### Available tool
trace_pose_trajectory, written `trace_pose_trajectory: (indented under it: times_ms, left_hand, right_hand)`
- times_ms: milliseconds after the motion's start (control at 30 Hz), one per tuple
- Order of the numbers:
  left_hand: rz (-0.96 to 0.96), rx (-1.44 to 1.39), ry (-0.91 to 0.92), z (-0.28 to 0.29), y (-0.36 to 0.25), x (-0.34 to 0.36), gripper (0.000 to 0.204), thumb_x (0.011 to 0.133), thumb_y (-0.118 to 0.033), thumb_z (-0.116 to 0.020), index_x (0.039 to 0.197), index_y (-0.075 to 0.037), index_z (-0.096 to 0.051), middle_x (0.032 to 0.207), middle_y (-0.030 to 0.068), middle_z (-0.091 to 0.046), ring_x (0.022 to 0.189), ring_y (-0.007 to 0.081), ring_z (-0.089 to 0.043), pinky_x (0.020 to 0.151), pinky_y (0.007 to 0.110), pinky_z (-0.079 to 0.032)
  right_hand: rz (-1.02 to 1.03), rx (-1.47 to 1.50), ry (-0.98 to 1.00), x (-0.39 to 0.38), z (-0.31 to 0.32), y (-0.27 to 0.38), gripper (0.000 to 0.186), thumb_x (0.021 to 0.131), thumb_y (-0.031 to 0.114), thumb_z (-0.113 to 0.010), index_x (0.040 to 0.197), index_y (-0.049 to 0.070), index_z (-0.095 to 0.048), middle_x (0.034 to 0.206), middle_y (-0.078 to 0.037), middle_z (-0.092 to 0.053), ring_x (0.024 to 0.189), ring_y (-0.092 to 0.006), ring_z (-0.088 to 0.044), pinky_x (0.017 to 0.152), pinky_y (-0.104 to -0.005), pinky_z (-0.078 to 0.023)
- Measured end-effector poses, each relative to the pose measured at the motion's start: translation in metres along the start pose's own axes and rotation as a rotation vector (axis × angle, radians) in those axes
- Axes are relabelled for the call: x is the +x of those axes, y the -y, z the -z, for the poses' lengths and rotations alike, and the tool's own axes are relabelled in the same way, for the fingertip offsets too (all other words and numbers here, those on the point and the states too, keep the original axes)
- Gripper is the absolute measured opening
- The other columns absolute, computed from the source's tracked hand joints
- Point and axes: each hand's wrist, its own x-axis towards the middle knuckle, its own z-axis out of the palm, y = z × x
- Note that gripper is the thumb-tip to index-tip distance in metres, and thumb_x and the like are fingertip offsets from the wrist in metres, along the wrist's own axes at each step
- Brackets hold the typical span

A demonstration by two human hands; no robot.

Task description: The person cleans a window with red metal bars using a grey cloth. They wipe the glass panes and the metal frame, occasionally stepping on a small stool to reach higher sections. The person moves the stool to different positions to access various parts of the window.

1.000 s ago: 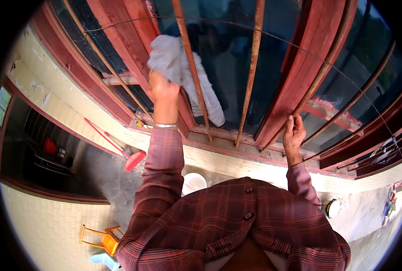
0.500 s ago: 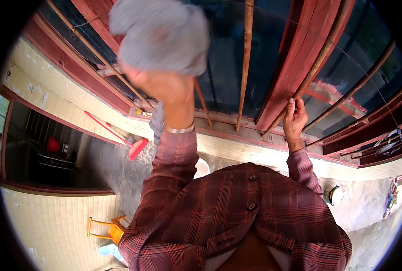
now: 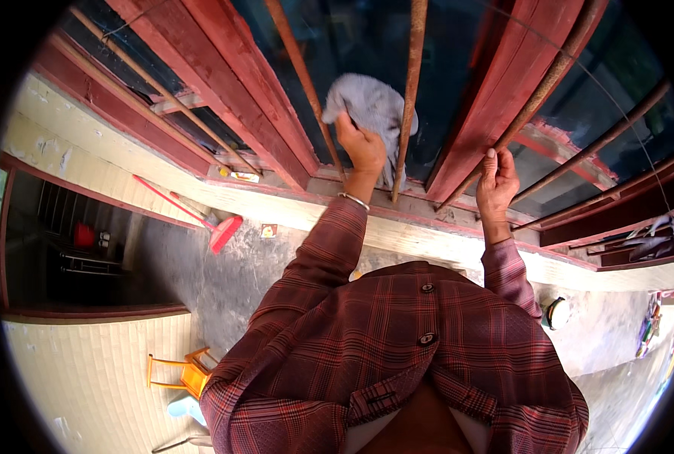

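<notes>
One view, head | left hand [image 3: 361,145] pinching grey towel [image 3: 369,100], just left of rusty window bar [image 3: 415,60], towel partly behind it | right hand [image 3: 497,185] right of that bar, at slanted pole [image 3: 537,98], grip unclear | risk: towel may snag on rough rust

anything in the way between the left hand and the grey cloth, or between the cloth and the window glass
No, the left hand holds the grey cloth directly. One rusty bar crosses in front of the cloth's right side, but nothing visible stands between cloth and window glass.
</notes>
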Motion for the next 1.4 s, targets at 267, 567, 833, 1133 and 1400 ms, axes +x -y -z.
trace_pose_trajectory:
  times_ms: [267, 567, 833, 1133, 1400]
  left_hand:
    - [1.361, -0.552, 0.045, -0.009, 0.077, -0.093, 0.032, 0.093, -0.017, -0.035, 0.123, -0.013, -0.047, 0.119, 0.0082, -0.055, 0.104, 0.0273, -0.055, 0.085, 0.041, -0.045]
    - [1.434, -1.037, -0.016, 0.005, 0.038, -0.058, 0.035, 0.096, -0.025, -0.035, 0.127, -0.014, -0.046, 0.129, 0.0042, -0.049, 0.117, 0.0224, -0.048, 0.094, 0.037, -0.042]
    - [0.690, -0.856, -0.101, -0.011, -0.001, 0.011, 0.029, 0.090, -0.006, -0.043, 0.119, -0.008, -0.045, 0.115, 0.0089, -0.054, 0.101, 0.0217, -0.055, 0.085, 0.030, -0.046]
    - [0.643, -1.033, 0.041, 0.048, 0.005, -0.031, 0.020, 0.090, -0.009, -0.053, 0.110, -0.007, -0.049, 0.106, 0.0051, -0.056, 0.094, 0.0152, -0.055, 0.084, 0.029, -0.045]
    - [0.493, -1.193, 0.140, 0.137, -0.082, 0.034, 0.037, 0.091, -0.020, -0.048, 0.125, -0.006, -0.039, 0.121, 0.0102, -0.049, 0.112, 0.0234, -0.049, 0.096, 0.039, -0.041]
  right_hand:
    - [-0.051, 0.009, 0.010, 0.001, 0.000, 0.004, 0.019, 0.091, 0.017, -0.057, 0.095, -0.002, -0.060, 0.074, 0.002, -0.055, 0.069, -0.0050, -0.047, 0.061, -0.0189, -0.040]
    - [-0.023, -0.043, -0.001, 0.001, -0.001, 0.004, 0.020, 0.091, 0.018, -0.056, 0.096, -0.001, -0.061, 0.076, 0.002, -0.057, 0.070, -0.0053, -0.049, 0.062, -0.0188, -0.041]
    - [0.009, -0.018, 0.012, 0.000, 0.000, 0.006, 0.020, 0.092, 0.020, -0.056, 0.095, 0.001, -0.061, 0.074, 0.004, -0.053, 0.065, -0.0031, -0.046, 0.057, -0.0172, -0.038]
    - [0.004, -0.014, -0.007, 0.002, 0.000, -0.008, 0.020, 0.091, 0.017, -0.057, 0.100, -0.001, -0.060, 0.075, 0.001, -0.055, 0.070, -0.0066, -0.048, 0.061, -0.0199, -0.042]
    - [0.217, -0.233, 0.093, -0.033, 0.019, 0.023, 0.026, 0.087, 0.010, -0.056, 0.112, 0.002, -0.058, 0.123, -0.017, -0.053, 0.085, -0.0191, -0.062, 0.064, -0.0261, -0.053]
